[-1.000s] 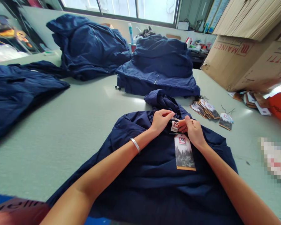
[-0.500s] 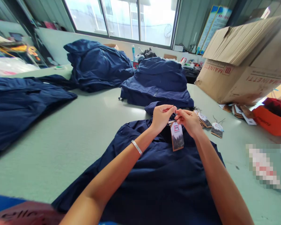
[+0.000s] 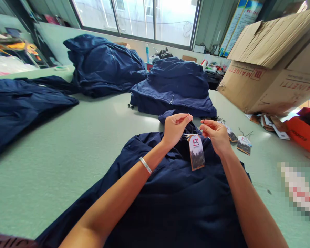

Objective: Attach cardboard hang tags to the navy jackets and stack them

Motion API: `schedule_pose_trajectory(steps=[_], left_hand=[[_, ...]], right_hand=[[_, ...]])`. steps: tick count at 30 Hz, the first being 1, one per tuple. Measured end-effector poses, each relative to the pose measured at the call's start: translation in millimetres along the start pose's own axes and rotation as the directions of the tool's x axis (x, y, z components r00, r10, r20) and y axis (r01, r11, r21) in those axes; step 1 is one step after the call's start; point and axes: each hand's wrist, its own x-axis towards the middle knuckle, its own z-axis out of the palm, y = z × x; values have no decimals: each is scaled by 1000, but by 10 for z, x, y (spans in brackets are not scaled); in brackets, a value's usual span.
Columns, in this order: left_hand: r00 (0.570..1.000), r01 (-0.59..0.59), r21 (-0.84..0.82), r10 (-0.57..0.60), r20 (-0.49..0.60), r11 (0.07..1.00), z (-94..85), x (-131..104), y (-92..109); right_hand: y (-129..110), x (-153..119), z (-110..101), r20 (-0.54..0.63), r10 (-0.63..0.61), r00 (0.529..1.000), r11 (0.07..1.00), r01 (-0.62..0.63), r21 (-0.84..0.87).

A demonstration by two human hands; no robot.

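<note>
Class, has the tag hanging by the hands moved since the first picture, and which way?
Yes: judged against the cardboard box, the hanging tag has moved up the view.

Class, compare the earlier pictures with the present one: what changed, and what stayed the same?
The hang tag has moved up the navy hooded jacket, toward its hood. The left hand and right hand, fingertips together half a second ago, have drawn apart sideways; the right pinches dark string, the left apparently too. The jacket, cardboard box and folded navy garments stayed put.
</note>
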Motion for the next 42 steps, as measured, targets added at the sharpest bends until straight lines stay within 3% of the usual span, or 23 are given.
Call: schedule_pose_trajectory(steps=[11,21,42], left_hand=[[995,-23,77,16,95,997,5,-44,0],[991,-117,164,103,89,980,25,-77,-20],[985,-160,231,142,95,960,51,-115,-51]], right_hand=[[15,-84,123,43,-23,999,998,25,-52],[11,-116,189,17,-112,994,986,113,-122],[-20,-129,156,2,-226,974,927,215,-307]])
